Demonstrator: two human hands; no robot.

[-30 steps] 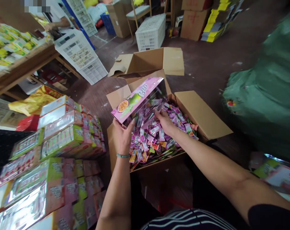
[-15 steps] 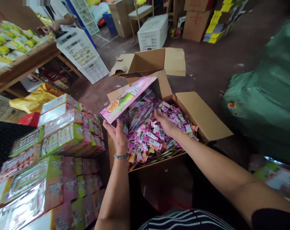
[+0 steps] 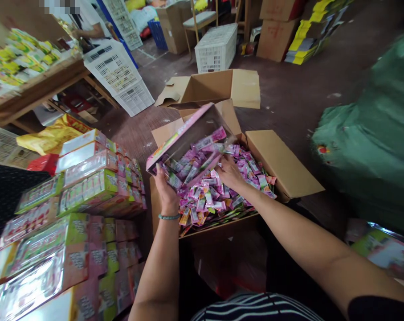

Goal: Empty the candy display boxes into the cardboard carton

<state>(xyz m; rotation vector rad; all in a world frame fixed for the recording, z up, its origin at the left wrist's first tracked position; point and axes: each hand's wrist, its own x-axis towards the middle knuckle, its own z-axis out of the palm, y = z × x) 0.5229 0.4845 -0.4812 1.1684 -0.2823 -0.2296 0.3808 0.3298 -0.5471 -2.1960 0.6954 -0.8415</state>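
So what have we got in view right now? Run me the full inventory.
display box: one, pink with clear window, tilted, over the packed carton
small packets: many, mostly pink-purple, in carton and display box
packed carton: one, brown, centre
second carton: one, brown, open, behind
stacked boxes: many, pink and green, left
yellow bag: one, left
wooden table: one, brown, upper left
packs: many, yellow-white, on table
plastic crates: several, white, left and back
blue crate: one, back
chair: one, pale seat, back
green sack: one, right
yellow-grey stack: one, back right
another person: one, white top, upper left
left hand: one, gripping display box
right hand: one, at its right end
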